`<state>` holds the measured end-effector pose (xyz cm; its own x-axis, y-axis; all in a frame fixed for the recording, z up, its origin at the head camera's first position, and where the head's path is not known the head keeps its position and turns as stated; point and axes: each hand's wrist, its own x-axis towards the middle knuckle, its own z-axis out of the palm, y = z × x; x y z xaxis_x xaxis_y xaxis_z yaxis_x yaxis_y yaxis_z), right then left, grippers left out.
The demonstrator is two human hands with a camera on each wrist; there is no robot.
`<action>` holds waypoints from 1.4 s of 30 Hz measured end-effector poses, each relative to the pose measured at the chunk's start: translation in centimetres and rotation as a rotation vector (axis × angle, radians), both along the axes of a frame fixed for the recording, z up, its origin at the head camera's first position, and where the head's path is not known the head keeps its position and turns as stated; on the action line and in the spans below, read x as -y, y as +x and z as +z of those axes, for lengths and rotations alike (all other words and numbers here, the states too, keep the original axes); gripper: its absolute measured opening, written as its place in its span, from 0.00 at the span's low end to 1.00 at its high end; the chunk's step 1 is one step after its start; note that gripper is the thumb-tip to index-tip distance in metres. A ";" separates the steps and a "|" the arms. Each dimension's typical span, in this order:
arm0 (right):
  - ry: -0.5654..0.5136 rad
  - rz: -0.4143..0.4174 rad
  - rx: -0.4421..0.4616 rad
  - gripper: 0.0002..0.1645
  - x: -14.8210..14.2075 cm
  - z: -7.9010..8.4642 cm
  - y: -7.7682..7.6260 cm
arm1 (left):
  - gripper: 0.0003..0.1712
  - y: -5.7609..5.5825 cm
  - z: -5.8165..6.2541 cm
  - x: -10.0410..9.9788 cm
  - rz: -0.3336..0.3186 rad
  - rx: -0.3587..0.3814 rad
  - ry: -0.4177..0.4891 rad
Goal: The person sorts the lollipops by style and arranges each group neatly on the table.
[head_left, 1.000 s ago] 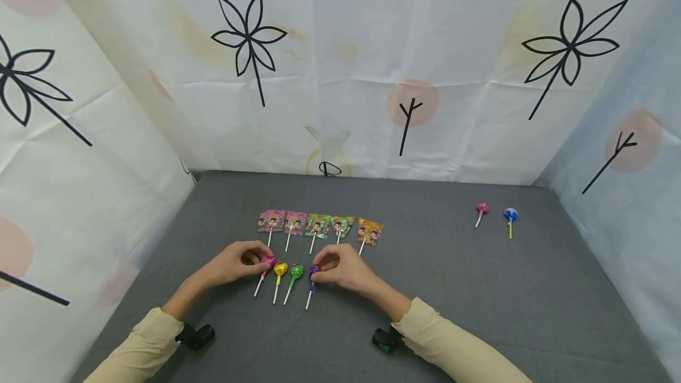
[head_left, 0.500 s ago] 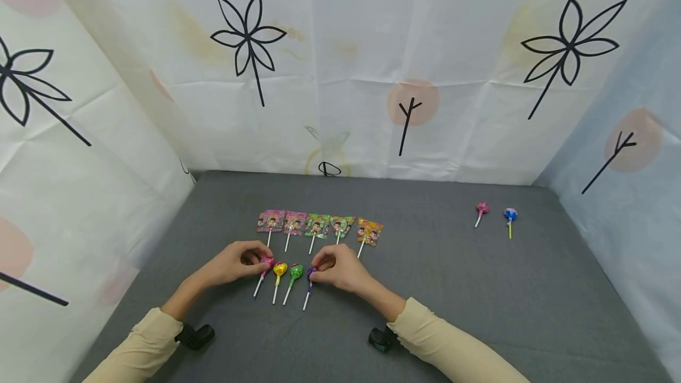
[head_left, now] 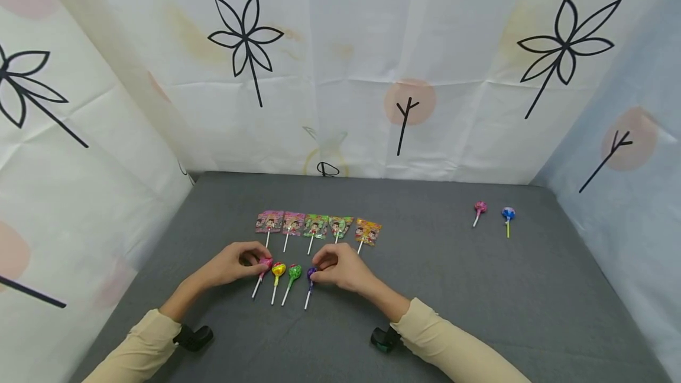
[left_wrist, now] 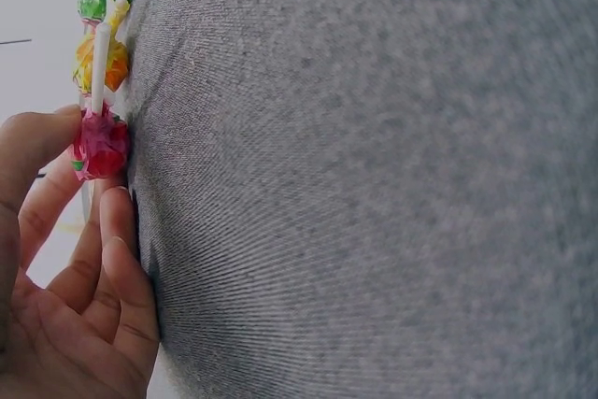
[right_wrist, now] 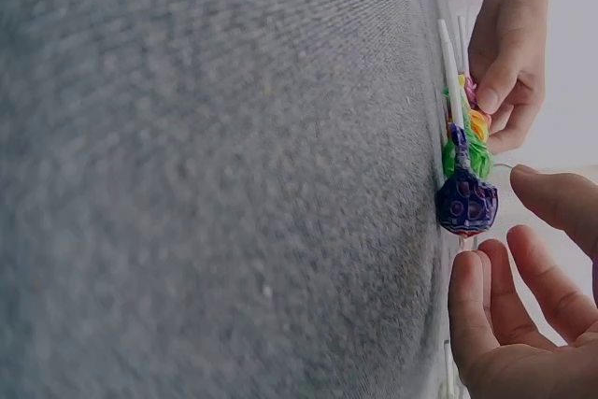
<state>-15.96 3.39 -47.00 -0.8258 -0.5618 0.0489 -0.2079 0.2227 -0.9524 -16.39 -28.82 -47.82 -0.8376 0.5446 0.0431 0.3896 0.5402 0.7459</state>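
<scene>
In the head view my left hand (head_left: 234,263) pinches a pink lollipop (head_left: 265,263) at its wrapped head, which lies on the grey cloth. The left wrist view shows thumb and finger against this pink lollipop (left_wrist: 101,145). To its right lie a yellow lollipop (head_left: 278,270) and a green lollipop (head_left: 294,272), sticks toward me. At the row's right end is a purple lollipop (head_left: 311,275), with my right hand (head_left: 343,268) around its head. In the right wrist view a gap shows between the right thumb and the purple lollipop (right_wrist: 467,203); the fingers are loosely bent beside it.
Behind the hands lies a row of flat-wrapped lollipops (head_left: 316,226) in pink, green and orange packets. Far right on the grey cloth (head_left: 452,288) are a pink lollipop (head_left: 480,207) and a blue lollipop (head_left: 508,214) with a yellow stick. Patterned curtains (head_left: 340,64) surround the table.
The purple lollipop has shifted slightly toward the green one and then a little back right, with my right hand moving along. My left hand stays on the pink lollipop.
</scene>
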 end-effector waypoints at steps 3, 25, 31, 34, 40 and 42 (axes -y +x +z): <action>-0.009 0.003 0.000 0.13 -0.3 0.1 0.0 | 0.08 0.0 0.0 0.0 0.002 0.011 -0.006; -0.160 -0.008 0.067 0.19 -9.8 2.3 -0.6 | 0.07 0.1 0.0 0.5 -0.013 0.011 0.009; -0.114 -0.083 0.048 0.20 -13.3 2.9 -1.3 | 0.07 0.2 0.1 0.4 -0.014 0.002 0.018; -0.091 -0.117 0.032 0.20 -15.3 2.7 -1.5 | 0.07 0.1 0.0 0.3 -0.017 0.003 0.016; -0.045 -0.191 -0.030 0.20 -19.8 2.0 -1.9 | 0.07 0.0 -0.1 0.1 -0.017 0.004 0.006; -0.027 -0.226 -0.045 0.20 -21.2 1.7 -1.9 | 0.07 0.0 -0.1 0.1 -0.018 0.003 0.006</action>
